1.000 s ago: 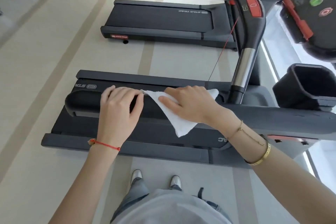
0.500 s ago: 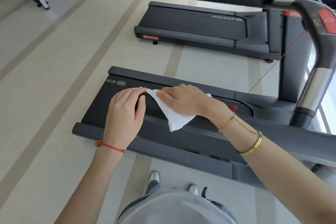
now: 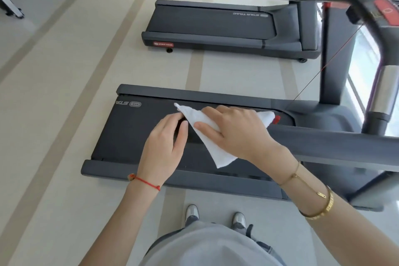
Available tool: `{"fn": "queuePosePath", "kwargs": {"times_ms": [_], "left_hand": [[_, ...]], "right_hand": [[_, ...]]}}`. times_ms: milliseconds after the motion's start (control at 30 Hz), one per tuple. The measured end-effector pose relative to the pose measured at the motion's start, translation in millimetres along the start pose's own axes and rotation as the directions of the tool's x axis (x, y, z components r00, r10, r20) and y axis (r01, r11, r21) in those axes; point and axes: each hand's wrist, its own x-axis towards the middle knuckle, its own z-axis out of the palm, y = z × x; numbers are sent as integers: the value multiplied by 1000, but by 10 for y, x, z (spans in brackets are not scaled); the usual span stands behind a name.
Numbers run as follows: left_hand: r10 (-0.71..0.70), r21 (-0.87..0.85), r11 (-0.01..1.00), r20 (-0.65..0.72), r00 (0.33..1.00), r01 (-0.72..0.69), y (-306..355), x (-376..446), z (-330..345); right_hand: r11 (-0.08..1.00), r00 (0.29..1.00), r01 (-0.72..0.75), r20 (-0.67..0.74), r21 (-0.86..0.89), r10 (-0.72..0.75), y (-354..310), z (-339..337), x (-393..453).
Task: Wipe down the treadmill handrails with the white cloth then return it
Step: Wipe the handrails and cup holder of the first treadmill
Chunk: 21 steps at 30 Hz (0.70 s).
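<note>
The right hand [image 3: 237,134] lies on top of the white cloth [image 3: 207,134], its fingers [image 3: 207,127] mostly straight and pressing the cloth down onto the near handrail [image 3: 323,144] in the middle of the frame. The left hand [image 3: 166,151] sits just beside it, with its fingers [image 3: 172,119] curled over the dark end of the same rail, touching the cloth's edge. One corner of the cloth pokes up toward the top, and another hangs down below the rail.

The rail runs off to the right edge of the frame. Under it is the treadmill belt [image 3: 129,136], with long grey side strips above and below it. Writing on the belt reads "STA", upside down; the rest is hidden. A small red clip [image 3: 277,119] on a thin red cord [image 3: 323,67] rests by the cloth's right end.

In the upper middle of the frame there is a second treadmill [image 3: 216,26] with "STAR TRAC" on its belt, also upside down. A wide strip of pale floor [image 3: 54,93] lies open between the two machines and on the left. Two grey shoes [image 3: 192,211] stand at the bottom.
</note>
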Motion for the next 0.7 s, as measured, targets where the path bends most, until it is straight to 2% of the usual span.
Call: {"fn": "queuePosePath", "kwargs": {"times_ms": [100, 267, 300, 367, 433, 500, 600, 700], "left_hand": [[5, -23, 1000, 33, 999, -5, -42, 15, -21], [40, -46, 998, 70, 997, -37, -74, 48, -60], [49, -49, 998, 75, 996, -45, -71, 55, -71], [72, -49, 997, 84, 994, -68, -51, 71, -88], [108, -51, 993, 94, 990, -103, -8, 94, -84], [149, -40, 989, 110, 983, -145, 66, 123, -52], [203, 22, 978, 114, 972, -207, 178, 168, 18], [227, 66, 970, 106, 968, -235, 301, 200, 98]], "right_hand": [[999, 999, -38, -39, -13, 37, -132, 40, -38], [1000, 984, -22, -177, -15, 19, 27, 29, -460], [998, 984, -65, -165, 7, 65, 84, -10, -463], [964, 959, -259, -105, 67, 265, 143, -85, -340], [930, 924, -368, -110, -4, 366, 106, -56, -182], [941, 940, -330, -121, -81, 319, -6, -31, -156], [977, 915, -211, -344, 36, 210, -59, 65, -344], [988, 920, -151, -364, 3, 142, 20, 168, -496]]}}
